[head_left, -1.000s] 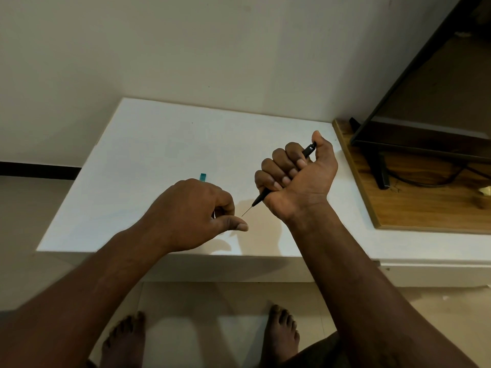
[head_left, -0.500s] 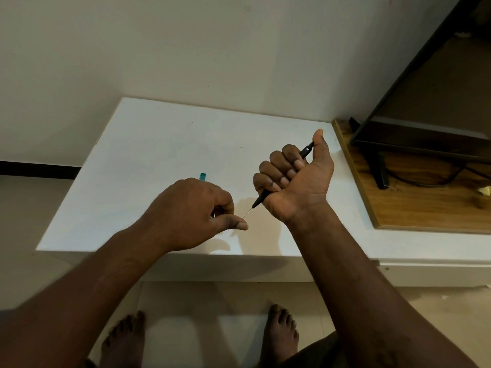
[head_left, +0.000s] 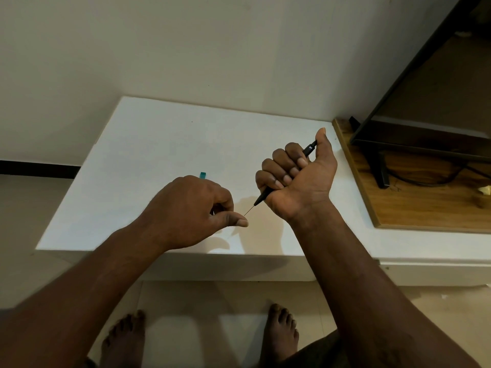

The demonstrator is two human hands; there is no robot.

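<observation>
1. A white table point(head_left: 159, 155) stands against a pale wall. To its right lies a wooden board point(head_left: 425, 208) bearing a dark screen's stand. Bare feet show on the floor below.
2. The right hand point(head_left: 300, 179) is curled in a fist round a slim black tool point(head_left: 309, 149), with the thumb raised beside its top end. The tool's fine needle tip point(head_left: 248, 210) slants down and to the left.
3. The left hand point(head_left: 186, 211) is curled, thumb against forefinger, pinching a teal-ended piece point(head_left: 203, 175). Most of the piece is hidden; only the teal end shows past the knuckles.
4. The needle tip sits just beside the left thumb, in the narrow gap between the hands. Whether it touches the piece cannot be told.
5. The step appears to be guiding the needle into the pinched piece. It would go best with the left hand held still and the tool eased along its own line under light pressure. A fist grip gives force but little finesse, so the tip could slip onto the thumb.
</observation>
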